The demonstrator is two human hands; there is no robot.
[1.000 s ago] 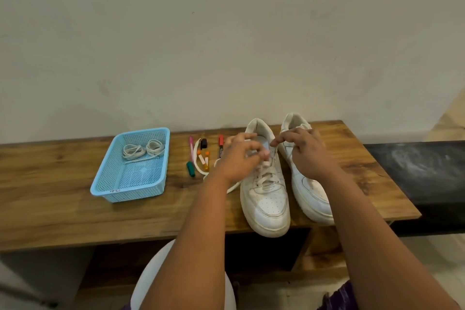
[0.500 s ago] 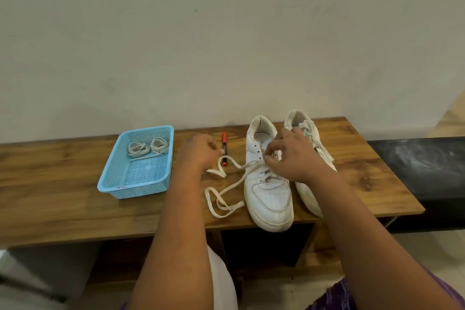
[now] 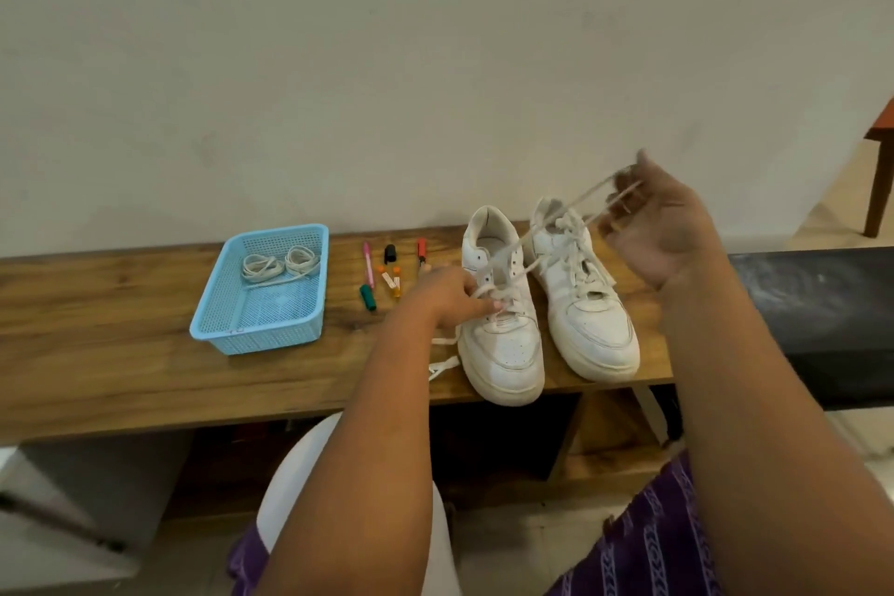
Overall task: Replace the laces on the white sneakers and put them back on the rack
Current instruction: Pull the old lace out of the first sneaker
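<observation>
Two grips work one lace (image 3: 542,237): our right hand (image 3: 663,227), raised and blurred, seems to pinch its strands taut, while our left hand (image 3: 452,298) pinches it at the left sneaker (image 3: 503,344). Both sneakers, the right sneaker (image 3: 590,319) beside it, stand on the surface (image 3: 121,378), near markers (image 3: 387,273) and a blue basket (image 3: 261,329) holding coiled laces (image 3: 280,262).

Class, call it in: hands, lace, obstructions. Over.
Right hand raised, pinching old lace, drawn taut. Left hand pressing left sneaker at eyelets. Markers beside, not blocking.
</observation>
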